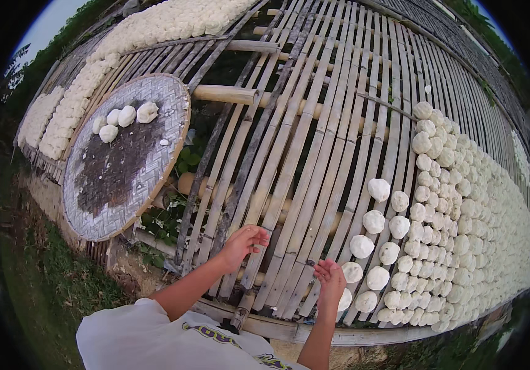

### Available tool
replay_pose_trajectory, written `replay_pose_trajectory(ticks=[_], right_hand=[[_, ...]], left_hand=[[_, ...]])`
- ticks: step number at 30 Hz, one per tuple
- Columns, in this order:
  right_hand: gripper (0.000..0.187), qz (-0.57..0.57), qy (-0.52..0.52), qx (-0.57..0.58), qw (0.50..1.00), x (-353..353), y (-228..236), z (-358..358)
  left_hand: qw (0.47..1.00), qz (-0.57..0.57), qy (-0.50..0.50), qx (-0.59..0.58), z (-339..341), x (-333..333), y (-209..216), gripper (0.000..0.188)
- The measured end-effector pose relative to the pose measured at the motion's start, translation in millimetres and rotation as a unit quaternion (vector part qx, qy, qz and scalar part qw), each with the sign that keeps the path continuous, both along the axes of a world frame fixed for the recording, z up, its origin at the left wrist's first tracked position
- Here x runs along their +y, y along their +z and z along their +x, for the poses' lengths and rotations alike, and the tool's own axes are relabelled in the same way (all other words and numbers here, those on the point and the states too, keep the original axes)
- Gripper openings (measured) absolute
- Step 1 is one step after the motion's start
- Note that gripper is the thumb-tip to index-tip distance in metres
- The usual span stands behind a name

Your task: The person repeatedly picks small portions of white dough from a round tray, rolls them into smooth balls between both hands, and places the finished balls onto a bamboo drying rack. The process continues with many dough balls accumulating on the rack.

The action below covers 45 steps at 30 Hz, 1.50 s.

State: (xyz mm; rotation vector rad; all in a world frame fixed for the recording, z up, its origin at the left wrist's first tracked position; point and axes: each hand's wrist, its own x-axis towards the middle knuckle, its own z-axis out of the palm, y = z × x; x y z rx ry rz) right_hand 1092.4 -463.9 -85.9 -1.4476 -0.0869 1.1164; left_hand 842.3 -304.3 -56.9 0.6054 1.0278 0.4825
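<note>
My left hand (246, 245) hovers above the bamboo slats, fingers loosely bent and apart, with nothing in it. To its right, my right hand (330, 285) is also empty, its fingers slightly curled and spread. Nearest to the right hand are pale, dough-like round lumps, one of them (352, 272) just beside the fingers. These lumps lie in two spaced rows on the slats. Left of my hands, a round woven bamboo tray (148, 92) leans on the rack's edge, carrying several similar lumps (127, 116) and a dark stained patch.
Densely packed white lumps (481, 234) cover the right side of the bamboo rack (314, 154). Another band of lumps (154, 28) runs along the far left. Gaps open between slats, with a thick bamboo pole (225, 94) beneath. Grass (49, 277) lies at the lower left.
</note>
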Motion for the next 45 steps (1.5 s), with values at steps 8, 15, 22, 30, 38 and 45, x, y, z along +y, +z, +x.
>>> replay_pose_trajectory(ticks=[8,15,22,30,38,45], right_hand=[[0.030,-0.044,0.125,0.013,0.991,-35.2,11.8,-158.4],[0.036,-0.049,0.047,-0.064,0.996,-21.1,36.8,-222.7],[0.035,-0.105,0.008,-0.058,0.993,-50.0,55.0,-308.5],[0.045,-0.107,-0.055,-0.043,0.992,-57.3,58.5,-366.6],[0.039,0.052,0.026,-0.060,0.997,44.2,121.8,-398.7],[0.061,0.296,0.130,-0.220,0.920,191.4,204.9,-450.4]], left_hand=[[0.928,0.310,0.194,0.075,-272.7,74.5,99.7,0.023],[0.606,0.444,0.213,0.625,-442.3,292.6,65.1,0.087],[0.649,0.412,0.137,0.625,-473.5,375.4,10.5,0.108],[0.648,0.490,0.315,0.491,-473.9,375.0,-3.0,0.080],[0.914,0.100,0.212,-0.330,-475.0,295.4,97.7,0.066],[0.920,0.085,0.132,-0.358,-350.6,142.4,168.2,0.066]])
